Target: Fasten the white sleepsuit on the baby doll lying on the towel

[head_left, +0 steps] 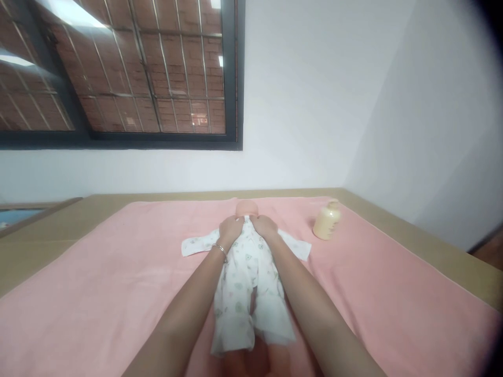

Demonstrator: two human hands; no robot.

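Observation:
A white printed baby romper (248,256) with long sleeves lies spread over a baby doll (247,208). The doll's head shows beyond the collar, and parts of its legs show blurred below the trouser ends. My left hand (231,229), with a bracelet at the wrist, is closed on the romper's neckline on the left side. Opposite it, my right hand (265,226) is closed on the neckline at the right. Both sets of fingertips are partly hidden in the cloth. The sleeves stretch out flat to either side.
Under the doll is a pink towel (129,283) on a tan padded surface (106,209). A cream-coloured bottle (327,222) stands on the towel at the right. Behind are a white wall (291,104) and a dark-framed window (157,137) with bars.

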